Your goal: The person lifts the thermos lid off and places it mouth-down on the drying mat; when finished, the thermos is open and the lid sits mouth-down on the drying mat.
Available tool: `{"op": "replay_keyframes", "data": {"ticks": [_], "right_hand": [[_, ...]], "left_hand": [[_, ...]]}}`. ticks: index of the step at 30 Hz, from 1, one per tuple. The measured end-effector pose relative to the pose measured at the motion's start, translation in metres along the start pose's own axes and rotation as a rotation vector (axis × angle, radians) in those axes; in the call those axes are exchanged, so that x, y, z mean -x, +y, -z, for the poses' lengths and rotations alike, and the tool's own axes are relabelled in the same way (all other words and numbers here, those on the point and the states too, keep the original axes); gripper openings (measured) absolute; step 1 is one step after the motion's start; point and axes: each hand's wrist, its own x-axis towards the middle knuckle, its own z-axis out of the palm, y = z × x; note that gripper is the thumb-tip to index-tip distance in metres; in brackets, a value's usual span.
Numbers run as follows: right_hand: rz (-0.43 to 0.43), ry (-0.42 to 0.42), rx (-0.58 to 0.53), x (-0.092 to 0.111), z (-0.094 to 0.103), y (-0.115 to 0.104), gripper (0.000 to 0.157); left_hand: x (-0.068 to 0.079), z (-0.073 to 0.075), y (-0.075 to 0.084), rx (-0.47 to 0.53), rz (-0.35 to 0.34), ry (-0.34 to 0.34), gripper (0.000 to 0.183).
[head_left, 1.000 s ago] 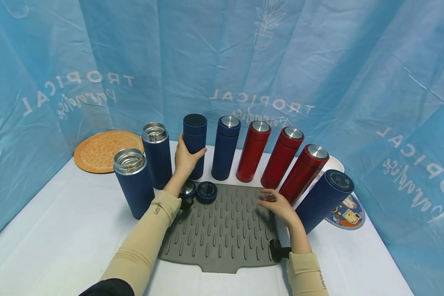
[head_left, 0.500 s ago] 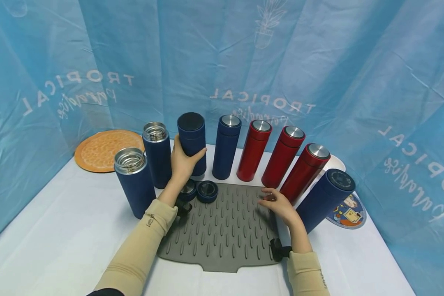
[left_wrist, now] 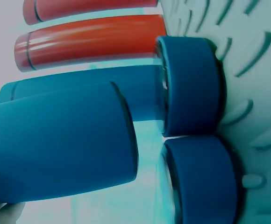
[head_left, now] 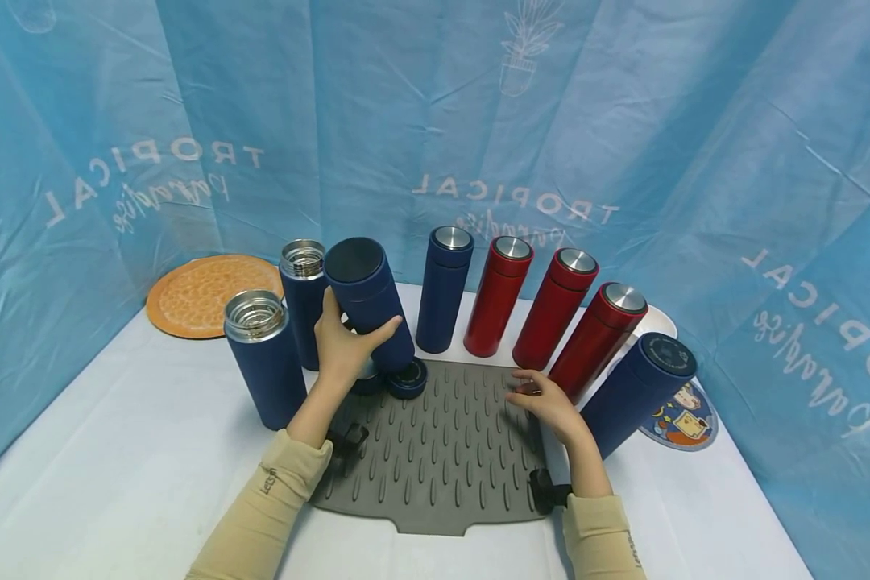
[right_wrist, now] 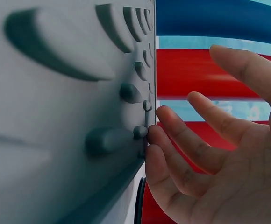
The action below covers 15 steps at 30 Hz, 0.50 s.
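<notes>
My left hand (head_left: 342, 350) grips a blue thermos (head_left: 373, 310) with a dark top, held tilted above the back left of the grey ridged mat (head_left: 435, 459). In the left wrist view, this thermos's lower end (left_wrist: 79, 140) hangs apart from two blue lids (left_wrist: 191, 86) on the mat. From the head, one lid (head_left: 408, 383) shows beside it; the other is mostly hidden. Two lidless blue thermoses with steel mouths, one nearer (head_left: 267, 374) and one farther (head_left: 308, 318), stand left of that hand. My right hand (head_left: 547, 407) holds nothing, fingers loosely bent at the mat's right edge.
Behind the mat stand a blue thermos (head_left: 442, 294) and three red thermoses (head_left: 496, 302) with steel tops. Another blue thermos (head_left: 627, 403) is at right, near a colourful round mat (head_left: 685, 419) and a white bowl (head_left: 656, 321). A round orange-brown board (head_left: 206, 294) lies back left.
My left hand has lifted the blue thermos from the back row and brought it left and nearer, tilting it. The right hand has stayed in place.
</notes>
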Motion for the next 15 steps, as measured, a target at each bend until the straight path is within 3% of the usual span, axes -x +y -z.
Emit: {"op": "replay_keyframes", "data": {"ticks": [10, 15], "right_hand": [[0.016, -0.003, -0.019, 0.001, 0.001, -0.008, 0.048], [0.063, 0.004, -0.035, 0.003, 0.003, -0.021, 0.048]], "left_hand": [[0.010, 0.002, 0.007, 0.008, -0.129, -0.037, 0.082], [0.014, -0.001, 0.008, -0.020, -0.202, -0.077, 0.082]]}}
